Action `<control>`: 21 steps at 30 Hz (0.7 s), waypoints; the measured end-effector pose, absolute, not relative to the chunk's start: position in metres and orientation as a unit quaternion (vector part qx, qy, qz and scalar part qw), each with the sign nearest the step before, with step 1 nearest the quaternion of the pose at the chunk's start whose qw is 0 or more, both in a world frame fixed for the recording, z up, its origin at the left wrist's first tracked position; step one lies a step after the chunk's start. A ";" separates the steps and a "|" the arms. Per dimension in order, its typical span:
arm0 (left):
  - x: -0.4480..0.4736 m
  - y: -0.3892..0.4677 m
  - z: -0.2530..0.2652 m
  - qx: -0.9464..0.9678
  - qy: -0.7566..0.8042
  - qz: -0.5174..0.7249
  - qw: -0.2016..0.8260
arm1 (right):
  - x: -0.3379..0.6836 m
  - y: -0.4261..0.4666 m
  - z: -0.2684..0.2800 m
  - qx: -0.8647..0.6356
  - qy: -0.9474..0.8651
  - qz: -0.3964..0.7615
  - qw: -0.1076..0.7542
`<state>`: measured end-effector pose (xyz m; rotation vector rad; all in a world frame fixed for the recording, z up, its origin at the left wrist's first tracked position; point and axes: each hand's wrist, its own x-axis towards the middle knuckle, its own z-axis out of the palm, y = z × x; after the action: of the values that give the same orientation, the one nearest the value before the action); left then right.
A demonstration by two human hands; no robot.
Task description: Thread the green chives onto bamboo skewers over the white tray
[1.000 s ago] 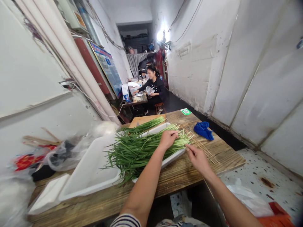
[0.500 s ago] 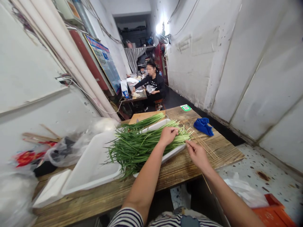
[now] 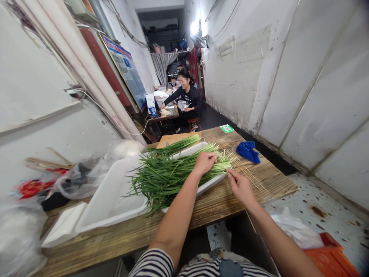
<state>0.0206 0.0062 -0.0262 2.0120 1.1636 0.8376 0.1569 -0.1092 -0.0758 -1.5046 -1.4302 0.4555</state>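
Long green garlic chives lie heaped across a white tray, pale stem ends to the right. My left hand rests over the stems with its fingers closed on some chives; the exact grip is partly hidden. Just right of the stem ends, my right hand pinches a thin bamboo skewer, whose lower end sticks out below the hand past the table edge. Several loose bamboo skewers lie on the wooden table beyond the right hand.
A blue cloth lies at the table's right. Left stands another white tray, beside plastic bags. Behind the chives is a cutting board with a smaller chive bunch. A co-worker sits at a farther table. An orange crate stands lower right.
Both hands stay almost in place, my right fingertips still close to the stem ends. The view has shifted very slightly.
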 end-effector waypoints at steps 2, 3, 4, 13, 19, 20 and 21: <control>0.020 0.006 -0.026 0.771 0.441 0.321 0.329 | 0.157 -0.110 -0.075 -0.620 -0.588 0.184 0.486; 0.020 0.007 -0.027 0.772 0.438 0.324 0.328 | 0.157 -0.110 -0.075 -0.620 -0.588 0.183 0.486; 0.020 0.007 -0.027 0.773 0.435 0.327 0.326 | 0.156 -0.110 -0.075 -0.620 -0.588 0.182 0.486; 0.012 0.004 -0.022 0.829 0.371 0.261 0.327 | 0.154 -0.107 -0.070 -0.630 -0.581 0.172 0.486; 0.009 0.006 -0.011 0.843 0.392 0.283 0.234 | 0.151 -0.107 -0.073 -0.627 -0.585 0.150 0.492; 0.011 0.007 -0.010 0.831 0.427 0.288 0.213 | 0.151 -0.108 -0.074 -0.628 -0.584 0.149 0.492; 0.013 0.009 -0.010 0.822 0.456 0.281 0.195 | 0.151 -0.108 -0.074 -0.628 -0.584 0.151 0.492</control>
<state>0.0133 0.0094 -0.0098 2.3037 1.2769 0.7864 0.1508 -0.1085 -0.0744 -1.5253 -1.4172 0.3655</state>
